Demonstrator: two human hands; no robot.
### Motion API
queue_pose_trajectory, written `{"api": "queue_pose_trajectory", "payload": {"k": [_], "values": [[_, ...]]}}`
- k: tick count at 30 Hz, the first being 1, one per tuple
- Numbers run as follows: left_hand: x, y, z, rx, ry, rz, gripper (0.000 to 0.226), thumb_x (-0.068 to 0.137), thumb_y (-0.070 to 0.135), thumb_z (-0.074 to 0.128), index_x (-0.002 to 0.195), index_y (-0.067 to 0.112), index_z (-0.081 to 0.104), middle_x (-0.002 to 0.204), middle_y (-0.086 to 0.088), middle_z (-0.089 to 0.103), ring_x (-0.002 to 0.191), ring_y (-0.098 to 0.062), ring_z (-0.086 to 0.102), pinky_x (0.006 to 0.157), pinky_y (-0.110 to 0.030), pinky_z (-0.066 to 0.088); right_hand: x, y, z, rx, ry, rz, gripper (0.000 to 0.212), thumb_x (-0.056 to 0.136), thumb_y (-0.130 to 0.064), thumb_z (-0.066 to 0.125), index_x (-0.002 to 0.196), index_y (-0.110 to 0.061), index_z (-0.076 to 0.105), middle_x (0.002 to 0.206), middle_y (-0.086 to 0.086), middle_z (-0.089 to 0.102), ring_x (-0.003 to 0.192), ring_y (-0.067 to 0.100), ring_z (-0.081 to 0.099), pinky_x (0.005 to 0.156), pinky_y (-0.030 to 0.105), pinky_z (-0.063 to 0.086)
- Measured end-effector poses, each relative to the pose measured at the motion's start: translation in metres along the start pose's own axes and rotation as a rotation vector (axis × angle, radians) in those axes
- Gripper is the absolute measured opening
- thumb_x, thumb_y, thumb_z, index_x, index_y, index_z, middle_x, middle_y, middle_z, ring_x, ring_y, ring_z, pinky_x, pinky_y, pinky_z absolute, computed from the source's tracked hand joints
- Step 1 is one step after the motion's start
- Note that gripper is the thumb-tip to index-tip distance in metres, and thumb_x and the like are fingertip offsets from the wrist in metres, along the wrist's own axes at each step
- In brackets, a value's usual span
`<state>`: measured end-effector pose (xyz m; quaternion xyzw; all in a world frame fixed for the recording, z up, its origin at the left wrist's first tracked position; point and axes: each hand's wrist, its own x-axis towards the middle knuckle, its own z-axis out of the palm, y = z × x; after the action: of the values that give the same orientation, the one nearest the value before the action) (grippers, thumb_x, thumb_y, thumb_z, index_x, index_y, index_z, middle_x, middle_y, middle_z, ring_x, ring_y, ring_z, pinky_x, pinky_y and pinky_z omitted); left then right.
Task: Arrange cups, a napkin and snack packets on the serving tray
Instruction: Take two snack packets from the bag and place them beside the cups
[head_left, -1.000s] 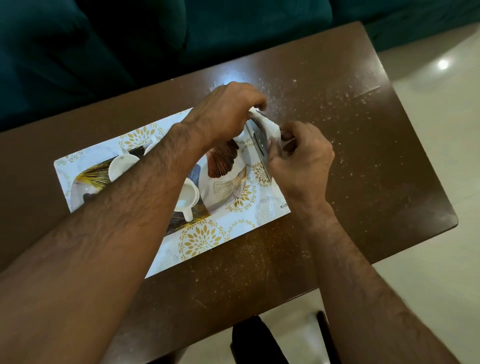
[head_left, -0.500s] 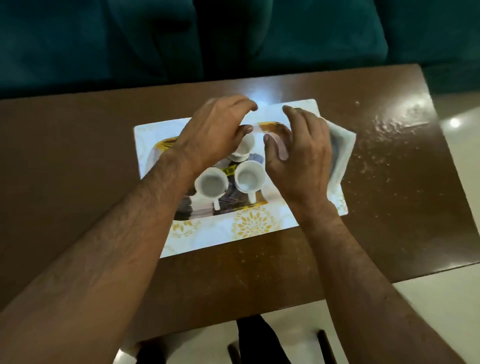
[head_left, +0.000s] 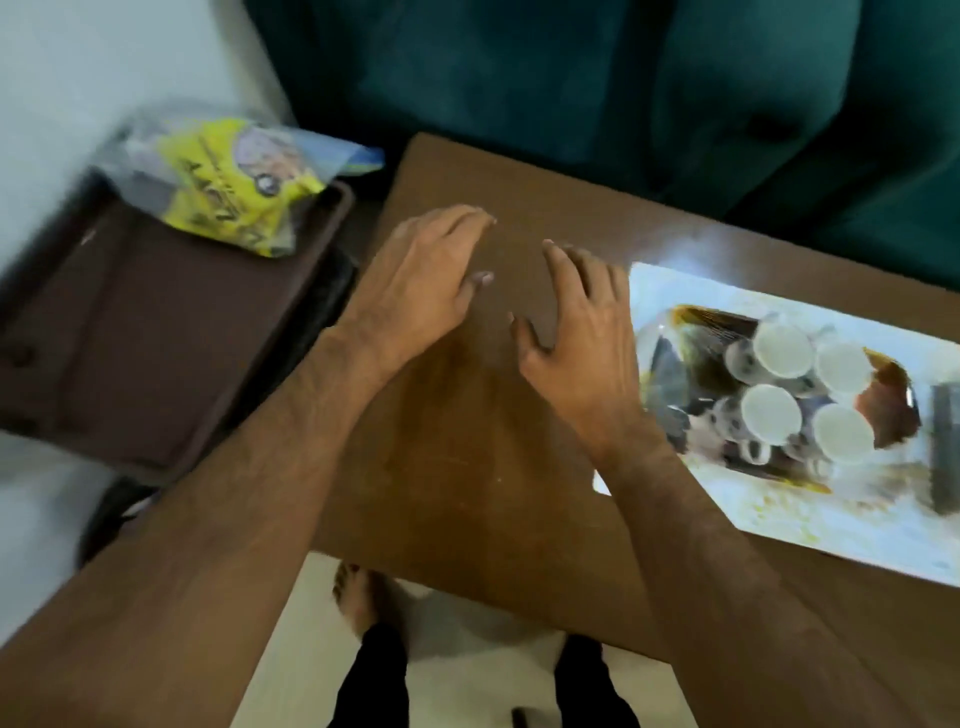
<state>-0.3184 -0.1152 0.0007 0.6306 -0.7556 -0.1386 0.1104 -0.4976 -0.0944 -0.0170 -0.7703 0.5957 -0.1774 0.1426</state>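
The patterned white serving tray (head_left: 670, 296) lies on the brown table at the right. Several small white cups (head_left: 782, 349) stand clustered in its middle. A folded napkin with a dark object (head_left: 943, 447) sits at the tray's right edge, partly cut off. Yellow snack packets in a clear bag (head_left: 234, 179) lie on a dark brown tray at the far left, off the table. My left hand (head_left: 421, 280) and my right hand (head_left: 571, 322) hover over the bare table top between the two, fingers spread, holding nothing. The view is blurred.
The dark brown tray (head_left: 156, 332) rests on a low stand left of the brown table (head_left: 457, 467). A teal sofa (head_left: 649, 78) runs behind the table. My feet and dark trousers (head_left: 374, 665) show on the pale floor below the table's near edge.
Both hands have left the napkin and cups on the tray and moved left over the bare table. The view has swung left, bringing the snack bag into sight.
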Motion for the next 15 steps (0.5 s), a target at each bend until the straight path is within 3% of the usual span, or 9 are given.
{"api": "queue_pose_trajectory", "payload": {"k": [8, 15], "values": [[-0.072, -0.155, -0.044, -0.035, 0.103, -0.235, 0.053, 0.094, 0.022, 0.070, 0.141, 0.005, 0.054, 0.139, -0.015, 0.061, 0.130, -0.036, 0.058, 0.108, -0.049, 0.047, 0.048, -0.136, 0.082, 0.009, -0.071, -0.193, 0.067, 0.089, -0.030, 0.071, 0.147, -0.007, 0.047, 0.140, 0.016, 0.055, 0.127, 0.034, 0.047, 0.109, 0.043, 0.044], [-0.087, -0.230, -0.032, -0.329, 0.190, -0.520, 0.056, 0.093, 0.023, 0.074, 0.143, 0.007, 0.054, 0.142, -0.014, 0.060, 0.135, -0.032, 0.056, 0.110, -0.043, 0.046, 0.098, -0.207, 0.145, 0.203, -0.148, -0.022, 0.059, 0.086, -0.021, 0.075, 0.140, -0.005, 0.056, 0.132, 0.017, 0.062, 0.125, 0.035, 0.055, 0.104, 0.043, 0.048]]}}
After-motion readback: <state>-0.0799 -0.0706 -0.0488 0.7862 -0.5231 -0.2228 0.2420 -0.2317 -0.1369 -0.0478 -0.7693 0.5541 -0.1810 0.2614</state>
